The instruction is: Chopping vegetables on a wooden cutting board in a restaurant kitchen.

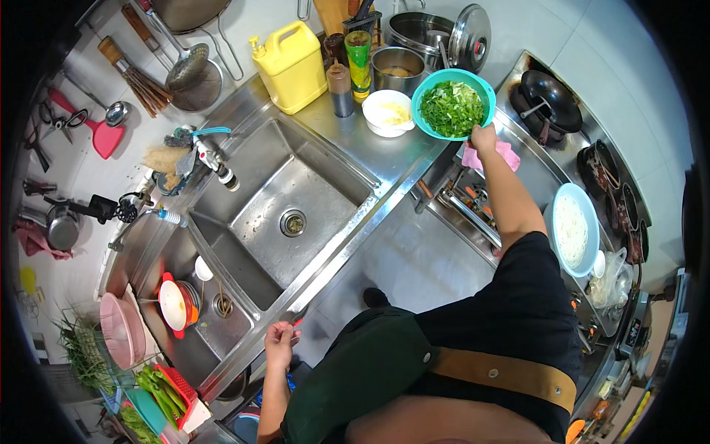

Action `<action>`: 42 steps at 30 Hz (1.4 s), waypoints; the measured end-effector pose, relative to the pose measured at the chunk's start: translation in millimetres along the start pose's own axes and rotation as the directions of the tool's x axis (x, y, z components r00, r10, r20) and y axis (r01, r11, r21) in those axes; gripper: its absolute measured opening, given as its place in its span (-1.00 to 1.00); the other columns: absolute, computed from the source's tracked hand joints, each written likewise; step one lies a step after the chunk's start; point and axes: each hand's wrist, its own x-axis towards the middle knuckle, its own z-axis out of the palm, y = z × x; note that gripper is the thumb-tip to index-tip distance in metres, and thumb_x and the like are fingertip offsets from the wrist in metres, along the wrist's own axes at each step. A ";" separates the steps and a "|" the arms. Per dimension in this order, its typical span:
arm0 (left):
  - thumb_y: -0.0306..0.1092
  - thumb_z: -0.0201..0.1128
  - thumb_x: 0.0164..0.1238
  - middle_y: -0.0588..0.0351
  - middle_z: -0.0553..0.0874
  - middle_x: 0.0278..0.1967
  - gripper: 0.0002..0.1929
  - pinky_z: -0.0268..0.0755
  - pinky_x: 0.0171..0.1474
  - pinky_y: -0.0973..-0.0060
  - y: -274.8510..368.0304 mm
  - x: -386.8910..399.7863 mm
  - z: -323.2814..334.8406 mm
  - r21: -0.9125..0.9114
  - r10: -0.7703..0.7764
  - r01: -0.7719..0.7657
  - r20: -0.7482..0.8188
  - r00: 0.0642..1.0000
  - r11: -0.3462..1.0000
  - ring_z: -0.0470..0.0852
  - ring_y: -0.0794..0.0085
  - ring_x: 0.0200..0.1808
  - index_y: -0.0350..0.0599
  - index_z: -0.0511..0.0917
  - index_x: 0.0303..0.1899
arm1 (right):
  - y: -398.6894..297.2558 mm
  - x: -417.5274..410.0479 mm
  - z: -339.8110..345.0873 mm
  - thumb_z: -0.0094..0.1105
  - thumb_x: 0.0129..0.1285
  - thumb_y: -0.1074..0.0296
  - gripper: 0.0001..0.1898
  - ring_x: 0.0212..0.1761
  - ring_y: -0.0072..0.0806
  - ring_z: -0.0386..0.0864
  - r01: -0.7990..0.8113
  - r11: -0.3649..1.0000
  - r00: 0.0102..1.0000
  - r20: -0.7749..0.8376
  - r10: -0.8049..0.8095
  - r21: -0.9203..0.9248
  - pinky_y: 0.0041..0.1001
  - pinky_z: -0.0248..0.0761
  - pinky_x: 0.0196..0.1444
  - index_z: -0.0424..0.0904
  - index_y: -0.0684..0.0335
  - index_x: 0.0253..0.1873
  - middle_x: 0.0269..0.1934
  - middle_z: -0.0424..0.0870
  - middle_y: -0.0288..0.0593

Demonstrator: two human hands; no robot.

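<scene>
With my right hand (483, 139) I grip the near rim of a turquoise plastic basin (419, 125) filled with chopped green onions (452, 108). The basin is at the right end of the steel counter (327, 133); whether it rests there or is lifted is unclear. Just left of it stands a white bowl (383, 130) with pale yellow chopped pieces. A pink cloth (502, 157) lies beside my right wrist. My left hand (280, 341) is low, by the sink's front edge, with fingers curled around what looks like a small red-handled knife (298, 322), mostly hidden.
Two steel sink basins lie ahead, the larger (266, 205) without dishes, the smaller holding an orange pot (188, 302). Bottles and a yellow jug (291, 69) line the wall. On the right are a wok (549, 100) and a light-blue basin of white noodles (571, 225).
</scene>
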 end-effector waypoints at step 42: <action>-0.15 0.51 -0.37 -0.15 0.08 0.35 -0.05 -0.22 0.42 0.16 -421.3 -471.4 -472.1 0.878 0.275 0.183 -0.327 0.904 0.442 -0.03 0.12 0.42 -0.33 0.20 0.17 | 127.4 -1194.8 -183.4 0.20 0.10 0.11 -0.60 0.00 -0.17 0.36 0.009 0.337 -0.999 -0.008 0.049 0.941 -0.21 0.34 -0.05 0.44 0.25 -0.05 -0.08 0.36 -0.07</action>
